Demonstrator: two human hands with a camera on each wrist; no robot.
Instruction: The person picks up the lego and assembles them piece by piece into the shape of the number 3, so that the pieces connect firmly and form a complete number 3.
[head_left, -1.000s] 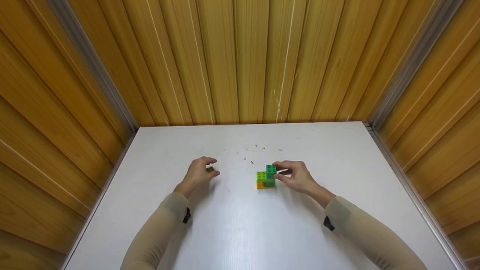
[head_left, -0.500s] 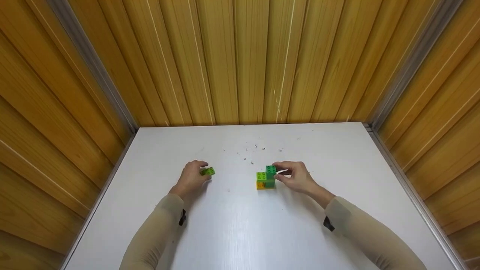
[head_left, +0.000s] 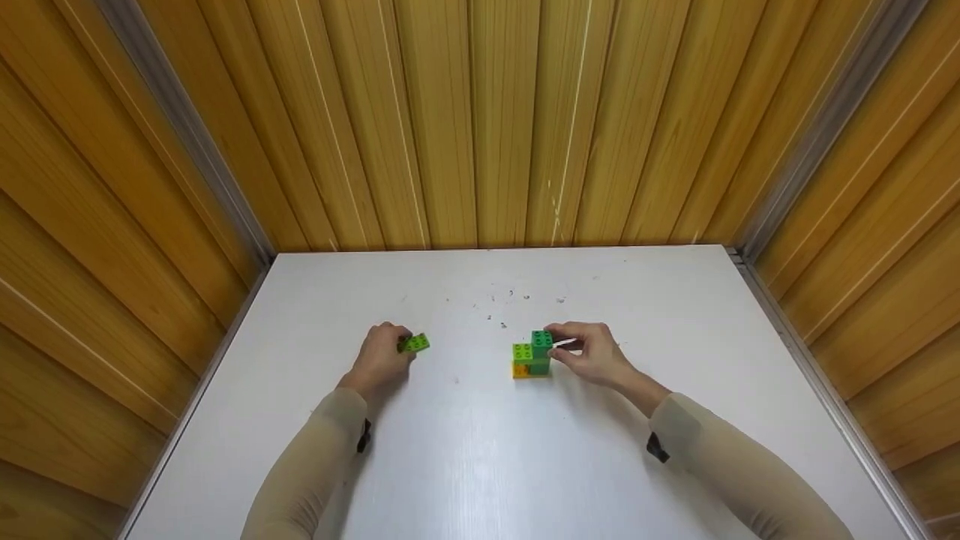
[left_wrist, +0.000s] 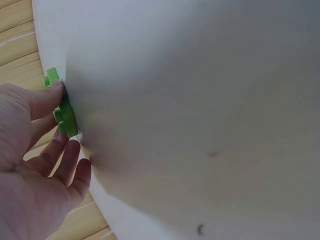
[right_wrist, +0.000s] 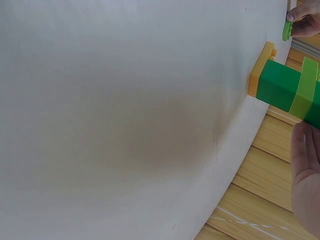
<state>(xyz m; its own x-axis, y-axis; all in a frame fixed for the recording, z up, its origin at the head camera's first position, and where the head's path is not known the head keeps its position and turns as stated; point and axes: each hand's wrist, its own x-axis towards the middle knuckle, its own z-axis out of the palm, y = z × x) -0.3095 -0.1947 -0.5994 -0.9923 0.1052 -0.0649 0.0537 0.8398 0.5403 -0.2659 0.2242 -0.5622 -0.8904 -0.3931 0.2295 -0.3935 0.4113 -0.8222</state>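
My left hand (head_left: 380, 355) pinches a thin lime-green toy brick (head_left: 417, 343) between thumb and fingers. In the left wrist view, the thumb lies across this lime brick (left_wrist: 68, 116), whose studs face the palm. To the right stands a small brick stack: a yellow-orange base (right_wrist: 260, 70), a dark green brick (right_wrist: 279, 84), a lime layer (head_left: 523, 352) and a dark green top brick (head_left: 541, 342). My right hand (head_left: 592, 352) holds the top brick at its right side with thumb and fingers. Part of that grip falls outside the right wrist view.
Both hands are over a white table (head_left: 480, 450) with small dark marks on its surface beyond the stack. Wood-patterned panels (head_left: 502, 127) enclose the back and both sides, with grey metal strips in the corners.
The left hand has drawn back leftward, and its spread thumb and fingers have come together on the lime brick, which now shows beyond the fingertips. My right hand and the stack stay put.
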